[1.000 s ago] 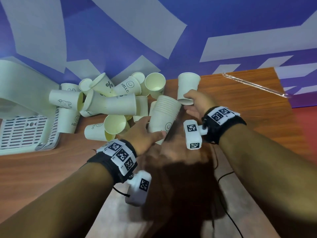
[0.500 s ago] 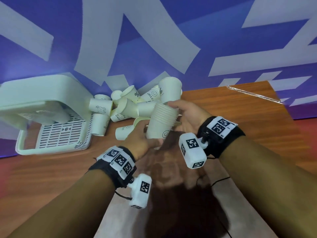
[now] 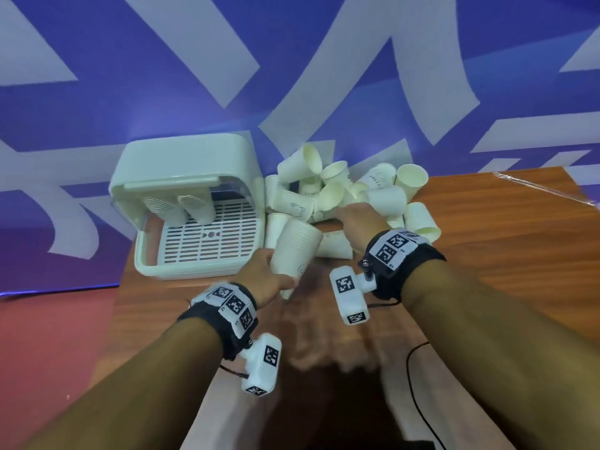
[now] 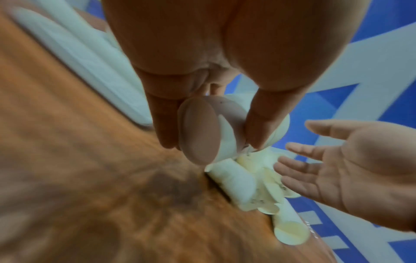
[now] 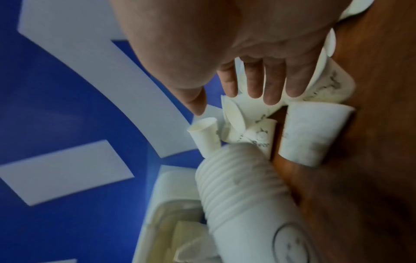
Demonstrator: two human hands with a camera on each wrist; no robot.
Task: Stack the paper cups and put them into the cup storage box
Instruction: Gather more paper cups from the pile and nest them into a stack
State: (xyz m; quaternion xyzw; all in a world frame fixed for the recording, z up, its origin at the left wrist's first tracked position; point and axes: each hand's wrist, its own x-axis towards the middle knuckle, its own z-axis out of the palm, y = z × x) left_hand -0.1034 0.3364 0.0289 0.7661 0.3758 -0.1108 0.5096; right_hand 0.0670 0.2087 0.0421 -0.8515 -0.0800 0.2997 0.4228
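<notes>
My left hand [image 3: 279, 274] [image 4: 209, 142] grips a tilted stack of white paper cups [image 3: 293, 251] [image 4: 200, 131] [image 5: 243, 195] near its base, thumb on one side and fingers on the other. The stack hangs just right of the white cup storage box [image 3: 181, 164] [image 5: 171, 204], whose lid is raised. Two stacks of cups [image 3: 177, 207] stand inside the box. My right hand [image 3: 349, 212] [image 5: 254, 92] [image 4: 299, 163] holds nothing and is stretched flat over the pile of loose cups [image 3: 341, 196] [image 5: 310, 135] [image 4: 238, 181] behind the stack. Its fingers are straight.
The wooden table [image 3: 503, 254] ends at its left edge close beside the box. A clear plastic sleeve [image 3: 545, 190] lies at the far right. A black cable [image 3: 415, 368] runs along the near side. A blue and white wall stands right behind the cups.
My right hand pushed a single cup onto the stack, let go and moved out over the loose pile. My left hand carried the stack left, closer to the box.
</notes>
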